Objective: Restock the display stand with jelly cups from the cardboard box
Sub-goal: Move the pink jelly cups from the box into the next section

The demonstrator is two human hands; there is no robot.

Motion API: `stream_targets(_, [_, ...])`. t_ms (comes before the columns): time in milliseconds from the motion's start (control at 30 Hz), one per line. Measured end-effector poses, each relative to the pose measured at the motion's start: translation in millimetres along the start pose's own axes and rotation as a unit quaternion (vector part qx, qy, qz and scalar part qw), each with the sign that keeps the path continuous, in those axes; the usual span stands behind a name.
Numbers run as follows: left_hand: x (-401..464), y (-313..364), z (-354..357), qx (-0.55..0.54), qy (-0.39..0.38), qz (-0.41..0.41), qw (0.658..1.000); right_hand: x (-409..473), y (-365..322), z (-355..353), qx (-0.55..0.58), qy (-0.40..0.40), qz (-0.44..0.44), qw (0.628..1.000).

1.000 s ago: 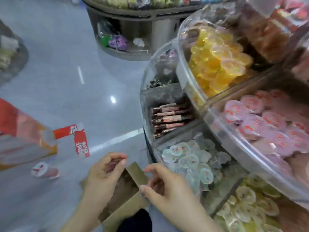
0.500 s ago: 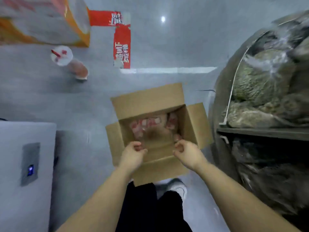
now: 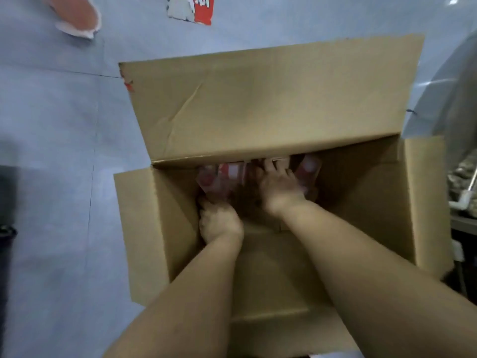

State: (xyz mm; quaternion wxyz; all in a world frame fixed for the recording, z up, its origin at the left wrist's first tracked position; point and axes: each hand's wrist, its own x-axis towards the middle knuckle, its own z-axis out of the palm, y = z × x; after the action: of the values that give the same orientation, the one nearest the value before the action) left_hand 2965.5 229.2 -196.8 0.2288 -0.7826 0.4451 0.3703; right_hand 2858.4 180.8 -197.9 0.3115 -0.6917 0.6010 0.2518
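Since both my arms reach down into the cardboard box [image 3: 258, 107] on the floor, I judge this load not yet lifted out, with the display stand [image 3: 454, 99] at the right edge still to fill. My left hand [image 3: 219, 223] and right hand [image 3: 281, 187] sit apart among the jelly cups [image 3: 227, 174] by the far wall, fingers curled into them, though blur hides whether either actually grips one.

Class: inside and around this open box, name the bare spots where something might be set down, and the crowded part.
Free: grey floor left of the cardboard box; box bottom behind the wrists. Crowded: far end, where left hand and right hand meet the jelly cups.
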Motion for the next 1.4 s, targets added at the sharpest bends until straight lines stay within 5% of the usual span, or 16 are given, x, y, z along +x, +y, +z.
stream_targets(233, [9.5,-2.1,7.1,0.043,-0.049,0.024,0.998,-7.0,8.9,29.7,-0.029,-0.064,0.007,0.998])
stream_targets(367, [-1.2,1.1,-3.2,-0.046,-0.058,0.014,0.997,-20.6,23.0,12.6,0.211,-0.059,0.048,0.975])
stream_targets(400, [-8.1,0.9,-9.1,-0.083,-0.048,0.011,0.995,-30.4,24.5,5.3,0.329,-0.020,0.086,0.940])
stream_targets(533, [-60.6,-3.2,-50.2,-0.231,0.015,0.075,0.970,-89.6,17.9,-32.5,0.709,0.004,0.170,0.685])
stream_targets(667, [-147.0,-8.3,-119.0,-0.279,0.080,0.198,0.936,-182.0,9.0,-96.2,0.807,-0.032,0.005,0.589])
stream_targets(1000, [-444.6,35.7,-333.1,-0.291,0.098,0.423,0.852,-489.0,0.1,-321.5,0.721,0.254,-0.012,0.644])
stream_targets(1267, [-642.5,84.7,-374.5,-0.296,-0.058,0.645,0.702,-719.9,42.1,-382.0,0.619,0.485,0.041,0.616])
stream_targets(1400, [-718.9,113.2,-355.4,-0.269,-0.103,0.723,0.628,-803.9,61.8,-367.4,0.590,0.575,0.080,0.561])
